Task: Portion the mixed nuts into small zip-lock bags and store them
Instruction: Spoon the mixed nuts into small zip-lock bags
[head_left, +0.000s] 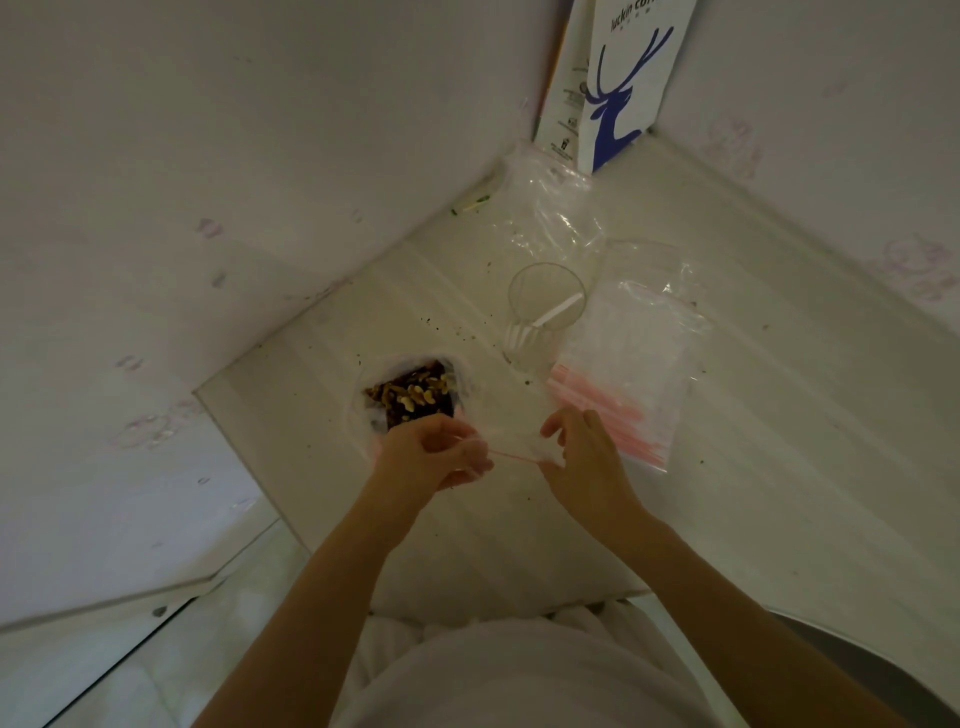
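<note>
The nuts (413, 396) are brown and tan. The stack of clear bags (626, 364) has pink zip strips. The paper bag (621, 78) is white with a blue deer. The desk (322, 415) is off-white with dark specks.

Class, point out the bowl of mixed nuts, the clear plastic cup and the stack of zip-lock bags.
bowl of mixed nuts (413, 397), head view, on the nuts.
clear plastic cup (546, 296), head view, inside its rim.
stack of zip-lock bags (631, 358), head view, on the clear middle.

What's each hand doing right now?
Left hand: pinching one end of the small zip-lock bag.
Right hand: pinching the other end of it.
</note>
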